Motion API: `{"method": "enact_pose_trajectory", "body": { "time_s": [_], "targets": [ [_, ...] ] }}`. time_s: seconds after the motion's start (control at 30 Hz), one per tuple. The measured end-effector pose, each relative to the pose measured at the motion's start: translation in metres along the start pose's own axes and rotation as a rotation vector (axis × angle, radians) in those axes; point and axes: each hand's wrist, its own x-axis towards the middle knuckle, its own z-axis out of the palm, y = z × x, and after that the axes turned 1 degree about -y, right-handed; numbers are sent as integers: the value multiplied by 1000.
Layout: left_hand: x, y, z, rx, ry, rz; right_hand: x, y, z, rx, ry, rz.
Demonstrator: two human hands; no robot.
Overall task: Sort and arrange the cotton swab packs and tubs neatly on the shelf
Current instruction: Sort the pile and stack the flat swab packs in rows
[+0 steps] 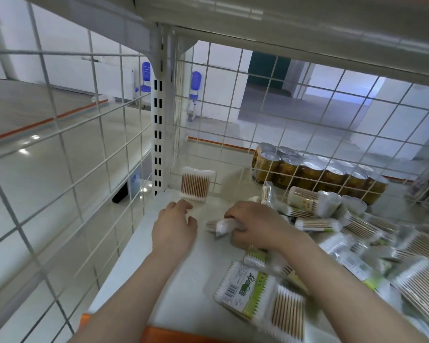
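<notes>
One tub (195, 185) of swabs stands upright in the back left corner of the shelf (174, 280), against the wire grid (60, 149); every place below is given from that tub. The left hand (175, 227) lies just in front of it, fingers loosely spread and holding nothing, fingertips almost at its base though I cannot tell if they touch. The right hand (254, 227) is to the front right of the tub, fingers curled round a pack (222, 225) whose long axis runs roughly left to right, its free end pointing at the left hand. The bare spot beside the tub lies up and left of that pack, so the pack would probably have to turn upright to match the tub's vertical swabs. The right hand carries it, but the left is nearer the tub and could steady it. Further right of the tub the pile (357, 243) of packs lies jumbled, unsorted. Behind it, right of the tub beyond the grid, stand cans (307, 172).
</notes>
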Motion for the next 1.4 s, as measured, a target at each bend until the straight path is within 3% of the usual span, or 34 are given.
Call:
{"method": "enact_pose_trajectory", "body": {
  "time_s": [0.43,0.8,1.4],
  "targets": [
    [-26,1,6,-59,-194,182,-9,-4,-20,366,183,81],
    [-42,10,2,-233,-140,228,-5,-4,-17,559,350,198],
    [-49,12,-20,-240,-162,135,-2,-9,-18,581,281,199]
  ]
}}
